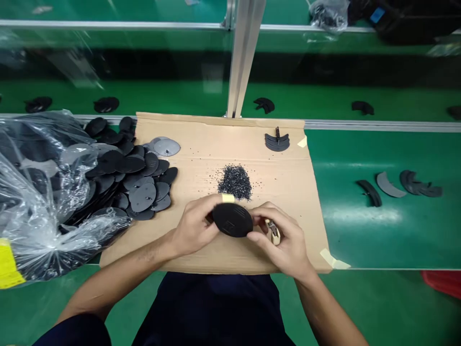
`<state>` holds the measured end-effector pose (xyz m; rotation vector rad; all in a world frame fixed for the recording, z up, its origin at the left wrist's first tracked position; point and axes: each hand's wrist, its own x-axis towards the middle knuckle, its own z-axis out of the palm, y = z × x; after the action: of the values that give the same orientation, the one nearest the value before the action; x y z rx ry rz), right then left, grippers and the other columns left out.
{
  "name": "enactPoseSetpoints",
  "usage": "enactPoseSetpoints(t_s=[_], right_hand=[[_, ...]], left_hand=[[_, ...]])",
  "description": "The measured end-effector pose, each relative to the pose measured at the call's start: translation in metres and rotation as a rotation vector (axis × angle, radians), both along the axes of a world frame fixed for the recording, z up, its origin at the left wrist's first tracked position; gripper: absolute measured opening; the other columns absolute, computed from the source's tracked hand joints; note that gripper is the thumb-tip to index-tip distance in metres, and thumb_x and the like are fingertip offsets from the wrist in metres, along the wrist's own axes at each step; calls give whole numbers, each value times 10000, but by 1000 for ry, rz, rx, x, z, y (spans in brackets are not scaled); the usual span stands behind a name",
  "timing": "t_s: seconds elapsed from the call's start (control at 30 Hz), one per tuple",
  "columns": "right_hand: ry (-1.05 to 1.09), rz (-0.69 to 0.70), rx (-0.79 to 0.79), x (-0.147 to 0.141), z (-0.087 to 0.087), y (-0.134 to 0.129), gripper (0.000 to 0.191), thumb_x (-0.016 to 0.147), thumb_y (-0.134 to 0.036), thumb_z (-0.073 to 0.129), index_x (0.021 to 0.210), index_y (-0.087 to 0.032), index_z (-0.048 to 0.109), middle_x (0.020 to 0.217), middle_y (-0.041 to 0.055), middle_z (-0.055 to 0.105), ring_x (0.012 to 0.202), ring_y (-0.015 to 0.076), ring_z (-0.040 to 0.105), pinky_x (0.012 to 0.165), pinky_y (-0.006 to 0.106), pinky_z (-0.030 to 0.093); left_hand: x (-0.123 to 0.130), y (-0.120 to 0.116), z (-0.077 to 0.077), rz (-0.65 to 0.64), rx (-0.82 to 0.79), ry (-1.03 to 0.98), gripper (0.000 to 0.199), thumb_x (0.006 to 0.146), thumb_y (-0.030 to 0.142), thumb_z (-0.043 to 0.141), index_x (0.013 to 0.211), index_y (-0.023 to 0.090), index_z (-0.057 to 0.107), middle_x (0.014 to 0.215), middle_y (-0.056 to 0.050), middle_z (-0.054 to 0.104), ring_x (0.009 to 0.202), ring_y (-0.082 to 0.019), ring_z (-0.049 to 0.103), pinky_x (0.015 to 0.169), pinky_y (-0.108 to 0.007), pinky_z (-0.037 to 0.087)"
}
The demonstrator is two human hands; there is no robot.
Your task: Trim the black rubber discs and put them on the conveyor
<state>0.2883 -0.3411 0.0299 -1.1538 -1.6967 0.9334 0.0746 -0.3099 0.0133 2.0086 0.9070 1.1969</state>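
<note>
"What was the person holding?"

"A black disc (233, 222), just over the near part of the cardboard (288, 178). The left hand (196, 226) gripped one edge, with yellow tape (227, 197) at a fingertip. The right hand (290, 240) had its fingers closed round a cream-handled tool (274, 232), and its thumb and fingertips met the disc's other edge."

"Could you read anything on the disc?"

"There were raised marks, a few slanted lines and a small figure, but too faint to make out."

"And the labels?"

"A bright yellow one (10, 265) was on the clear bag (50, 211) at the left; I couldn't read it. A blue patch (377, 15) showed on a black bundle (414, 29) on the shelf (288, 10), also too small to read."

"What else lay about?"

"More discs (142, 196) spilled from the bag onto the cardboard. Black granules (235, 182) sat heaped just beyond the held disc. One curved part (277, 142) lay at the far right of the cardboard, and other curved parts (390, 185) rested on the green desk (363, 250)."
</note>
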Motion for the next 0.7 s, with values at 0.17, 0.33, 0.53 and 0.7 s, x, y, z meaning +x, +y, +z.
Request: enactPoseSetpoints(t_s=[0.17, 0.33, 0.53, 0.7], right_hand=[[-42, -106, -153, 10, 1, 6, 213, 1001, -415, 573, 925, -220, 613, 733, -4, 580, 640, 145, 551, 603, 271, 486], [-101, -79, -158, 18, -21, -3, 339, 905, -397, 686, 1165, -252, 523, 982, 26, 589, 840, 178, 610, 786, 304, 547], [-218, -15, -23, 18, -31, -14, 369, 963, -298, 598, 1326, -255, 542, 1035, 70, 640, 924, 216, 642, 801, 336, 555], [-194, -140, -11, 34, -23, -18, 362, 1015, -323, 534, 1359, -221, 586, 1058, 96, 719, 905, 215, 700, 819, 355, 579]], left_hand=[[-11, 15, -8, -108, -566, -319, 464, 985, 449, 614, 1352, 171, 553, 939, -90, 742, 686, -141, 696, 621, -259, 592], [-13, 24, -19, -137, -745, -347, 562, 968, 578, 588, 1311, 134, 607, 824, -73, 707, 610, -142, 644, 579, -284, 557], [-11, 17, -12, -38, -458, -75, 471, 1015, 571, 507, 1031, 141, 701, 981, -119, 727, 838, -185, 696, 729, -300, 582], [-1, 2, 7, -8, -181, 187, 357, 1041, 347, 503, 772, 153, 634, 745, -36, 638, 661, -125, 597, 609, -230, 498]])
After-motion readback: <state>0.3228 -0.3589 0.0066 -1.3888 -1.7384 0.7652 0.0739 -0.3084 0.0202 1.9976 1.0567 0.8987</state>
